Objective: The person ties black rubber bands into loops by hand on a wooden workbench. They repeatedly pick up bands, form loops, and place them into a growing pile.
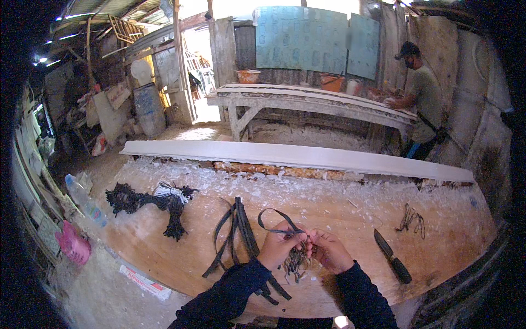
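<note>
My left hand (278,245) pinches a thin black strip (268,228), which curves up in a loop beyond the fingers. Close against it, my right hand (332,253) has its fingertips closed at the strip's end. Below both hands lies a small heap of dark, thin pieces (296,264), partly hidden. Several long black strips (241,233) are spread beside my left hand and run under the left forearm. To the right of my right hand, a knife (392,256) with a dark handle rests on the wooden table (350,219).
A bundle of black cords (150,203) tied with white lies left; a small dark tangle (411,220) lies right. A long white moulding (296,156) spans the table's far edge. A plastic bottle (85,198) and pink container (74,243) stand left. Another person (424,96) works at the back bench (312,98).
</note>
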The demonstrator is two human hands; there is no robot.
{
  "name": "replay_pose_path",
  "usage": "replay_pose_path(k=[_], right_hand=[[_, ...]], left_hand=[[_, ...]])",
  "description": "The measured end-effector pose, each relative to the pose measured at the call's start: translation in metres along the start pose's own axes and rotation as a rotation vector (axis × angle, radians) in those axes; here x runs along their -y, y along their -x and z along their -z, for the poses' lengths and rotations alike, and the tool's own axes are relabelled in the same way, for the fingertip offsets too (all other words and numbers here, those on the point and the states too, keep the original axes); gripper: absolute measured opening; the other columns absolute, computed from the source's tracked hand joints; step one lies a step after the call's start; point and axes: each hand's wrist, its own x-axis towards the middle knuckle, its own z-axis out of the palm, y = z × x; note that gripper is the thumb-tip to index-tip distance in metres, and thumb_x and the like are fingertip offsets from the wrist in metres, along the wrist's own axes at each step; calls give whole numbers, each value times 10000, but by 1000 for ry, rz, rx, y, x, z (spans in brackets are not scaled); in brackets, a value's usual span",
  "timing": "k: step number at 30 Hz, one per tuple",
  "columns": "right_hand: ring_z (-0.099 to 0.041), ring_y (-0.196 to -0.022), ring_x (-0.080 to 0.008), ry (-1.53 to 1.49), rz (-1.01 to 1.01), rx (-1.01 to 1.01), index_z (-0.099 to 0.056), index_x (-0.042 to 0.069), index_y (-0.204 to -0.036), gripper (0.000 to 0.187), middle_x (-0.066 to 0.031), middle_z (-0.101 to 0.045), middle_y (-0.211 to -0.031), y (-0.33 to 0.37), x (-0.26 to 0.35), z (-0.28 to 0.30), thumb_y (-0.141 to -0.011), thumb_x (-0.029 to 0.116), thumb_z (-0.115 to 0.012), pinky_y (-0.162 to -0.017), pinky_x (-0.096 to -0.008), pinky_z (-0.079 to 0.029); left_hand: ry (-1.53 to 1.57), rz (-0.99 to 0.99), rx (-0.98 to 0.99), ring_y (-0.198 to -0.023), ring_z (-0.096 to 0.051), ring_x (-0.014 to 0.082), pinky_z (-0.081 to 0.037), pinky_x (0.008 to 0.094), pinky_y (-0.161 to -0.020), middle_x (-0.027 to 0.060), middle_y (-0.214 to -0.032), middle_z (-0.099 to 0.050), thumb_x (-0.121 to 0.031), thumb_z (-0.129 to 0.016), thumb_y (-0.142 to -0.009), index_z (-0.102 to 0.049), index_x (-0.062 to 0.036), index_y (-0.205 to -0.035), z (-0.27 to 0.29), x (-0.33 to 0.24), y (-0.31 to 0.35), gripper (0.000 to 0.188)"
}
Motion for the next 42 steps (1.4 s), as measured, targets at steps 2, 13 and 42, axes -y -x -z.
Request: replay_pose_path(k=[2, 13, 42], right_hand=[[-520, -627, -117, -54, -49, 39, -531, 70, -848, 171, -9, -536, -717, 2, 2, -1, -875, 235, -493, -563, -235, -426], [-507, -633, -107, -1, 74, -100, -526, 46, -853, 124, -18, -537, -716, -1, -7, 2, -862, 168, -509, -597, -236, -430], [-568, -728, -129, 100, 350, -72, -551, 20, -840, 81, -57, -589, -815, 3, -2, -3, -779, 30, -603, -676, -258, -467]], left_hand=[[25, 5, 27, -675, -561, 104, -425, 201, -553, 46, -773, -596, -83, -549, -835, -534, -28, -869, -1, 0, 1, 66], [-171, -28, 149, -598, -534, 79, -425, 195, -485, 34, -723, -584, -89, -555, -834, -513, -43, -844, 3, 8, -4, 63], [309, 208, 60, -671, -573, 101, -399, 200, -512, 35, -767, -613, -79, -631, -771, -565, -71, -813, 6, -2, -1, 78]])
